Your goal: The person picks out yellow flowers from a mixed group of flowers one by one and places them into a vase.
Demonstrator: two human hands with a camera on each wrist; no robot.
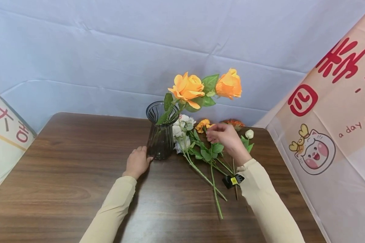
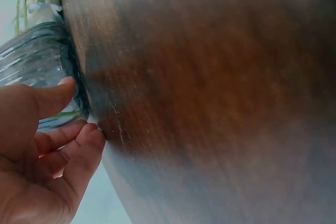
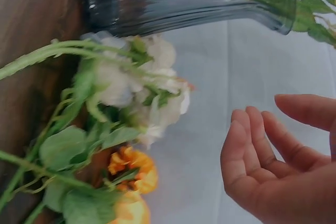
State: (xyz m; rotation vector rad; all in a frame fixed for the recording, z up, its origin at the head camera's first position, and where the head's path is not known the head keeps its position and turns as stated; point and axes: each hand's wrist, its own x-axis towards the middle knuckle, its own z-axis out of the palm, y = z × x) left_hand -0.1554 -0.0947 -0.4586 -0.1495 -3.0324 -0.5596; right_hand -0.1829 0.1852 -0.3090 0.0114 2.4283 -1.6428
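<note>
The glass vase (image 1: 159,141) stands upright on the table (image 1: 79,168), two orange roses leaning to the right out of its mouth. The left hand (image 1: 137,162) rests low beside it, thumb and fingers apart, the thumb at the base and the fingers relaxed. The right hand (image 1: 226,135) is raised over the loose flowers, its fingers gently curved, thumb apart from them, nothing between.

Steadying the vase low looks sound, since the large blooms overhang one side and could pull a light vessel over. A fuller contact with the base would resist tipping better than fingertips alone. Because the loose stems (image 3: 26,60) cross, a flower is best pinched by a single stem and eased free, with leaves and petals left unsqueezed.

Counted: one vase; two hands; two roses, one full-blown (image 1: 187,87) and one tighter (image 1: 229,84), though whether they share a stem is unclear. On the table to the vase's right lie several overlapping white blossoms (image 1: 177,131), too crowded to count, one ruffled orange flower (image 1: 202,125), a yellow-orange bloom (image 3: 132,209) just beside it, one rust-orange flower (image 1: 235,123) partly hidden by the right hand, and one white bud (image 1: 249,134).
</note>
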